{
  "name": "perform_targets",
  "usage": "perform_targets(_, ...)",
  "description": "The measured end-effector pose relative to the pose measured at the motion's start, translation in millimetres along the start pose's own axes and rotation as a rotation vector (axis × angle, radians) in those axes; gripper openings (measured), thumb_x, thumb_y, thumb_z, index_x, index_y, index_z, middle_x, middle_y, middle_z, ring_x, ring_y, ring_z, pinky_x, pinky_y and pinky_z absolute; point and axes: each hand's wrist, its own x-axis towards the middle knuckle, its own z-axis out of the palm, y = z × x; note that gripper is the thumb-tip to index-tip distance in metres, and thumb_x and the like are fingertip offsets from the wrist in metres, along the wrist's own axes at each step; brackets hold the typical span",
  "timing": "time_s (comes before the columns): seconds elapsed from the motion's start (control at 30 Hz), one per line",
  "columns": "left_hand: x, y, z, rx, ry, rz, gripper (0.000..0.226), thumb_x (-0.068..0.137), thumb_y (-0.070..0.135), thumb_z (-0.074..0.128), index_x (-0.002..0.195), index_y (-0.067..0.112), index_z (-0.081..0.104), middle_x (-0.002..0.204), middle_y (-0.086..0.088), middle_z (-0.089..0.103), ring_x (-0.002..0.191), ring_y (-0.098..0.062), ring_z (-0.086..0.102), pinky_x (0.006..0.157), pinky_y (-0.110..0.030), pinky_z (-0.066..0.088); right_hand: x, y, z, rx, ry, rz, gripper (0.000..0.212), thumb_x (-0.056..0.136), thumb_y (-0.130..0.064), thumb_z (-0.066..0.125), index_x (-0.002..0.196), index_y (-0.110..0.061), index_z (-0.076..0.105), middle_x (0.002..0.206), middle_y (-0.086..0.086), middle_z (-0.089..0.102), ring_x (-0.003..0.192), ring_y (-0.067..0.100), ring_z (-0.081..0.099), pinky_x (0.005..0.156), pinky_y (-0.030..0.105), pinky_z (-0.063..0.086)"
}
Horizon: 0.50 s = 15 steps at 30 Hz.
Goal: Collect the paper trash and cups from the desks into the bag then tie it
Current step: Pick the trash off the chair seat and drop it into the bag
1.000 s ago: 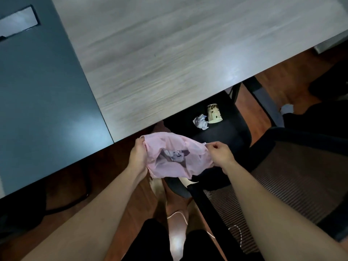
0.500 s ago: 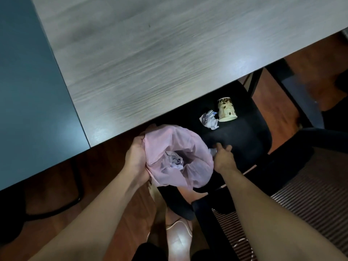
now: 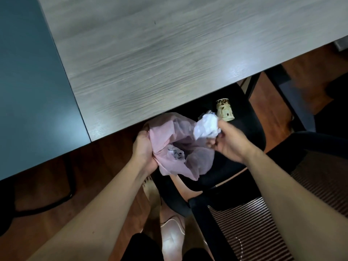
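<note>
A thin pink plastic bag (image 3: pixel 169 136) hangs open below the desk edge, with my left hand (image 3: pixel 144 151) gripping its left rim. Crumpled paper (image 3: pixel 176 154) lies inside it. My right hand (image 3: pixel 228 143) holds a white crumpled paper ball (image 3: pixel 206 126) just above the bag's right rim. A cream paper cup with brown spots (image 3: pixel 224 110) lies on its side on the black chair seat (image 3: pixel 250 119), right behind the paper ball.
A grey wood-grain desk (image 3: pixel 169 53) fills the top of the view, with a dark teal surface (image 3: pixel 28 100) to its left. A mesh-backed chair (image 3: pixel 263 223) stands at the lower right. Wooden floor and my feet (image 3: pixel 171 238) are below.
My right hand let go of the bag's rim, reached to the chair seat and picked up the white paper ball, bringing it over the bag. The left hand kept its grip.
</note>
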Motion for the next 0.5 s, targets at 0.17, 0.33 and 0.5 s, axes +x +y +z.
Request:
perform_targets(0.17,-10.3,1.7,16.3,-0.025,-0.113,-0.034,0.052,0.114,0.033,0.033,0.106,0.005,0.075,0.095,-0.018,0.080,0.080,-0.030,0.080,0.073,-0.035,0.066,9.3,40.4,30.0,-0.609,-0.006,0.009,0.018,0.102,-0.021,0.073,0.120,-0.026,0.075,0.105,0.000,0.082,0.084,0.015,0.075,0.082,0.041,0.066)
perform_targets(0.33,-11.7,-2.3,18.9,-0.014,-0.158,-0.024,0.041,0.109,0.030,0.041,0.095,0.007,0.072,0.084,-0.012,0.073,0.077,-0.025,0.073,0.068,-0.028,0.062,27.6,89.4,54.4,-1.011,0.262,-0.146,0.015,0.100,-0.026,0.075,0.113,-0.025,0.067,0.100,-0.013,0.067,0.087,0.008,0.064,0.087,0.029,0.057)
perform_targets(0.5,-5.7,-7.0,16.7,-0.017,-0.131,-0.006,0.042,0.110,0.031,0.042,0.098,0.006,0.074,0.090,-0.016,0.069,0.074,-0.027,0.070,0.066,-0.030,0.058,27.0,98.2,58.3,-1.051,0.176,-0.158,0.028,0.096,-0.033,0.074,0.120,-0.026,0.063,0.117,0.002,0.070,0.101,0.023,0.069,0.084,0.034,0.051)
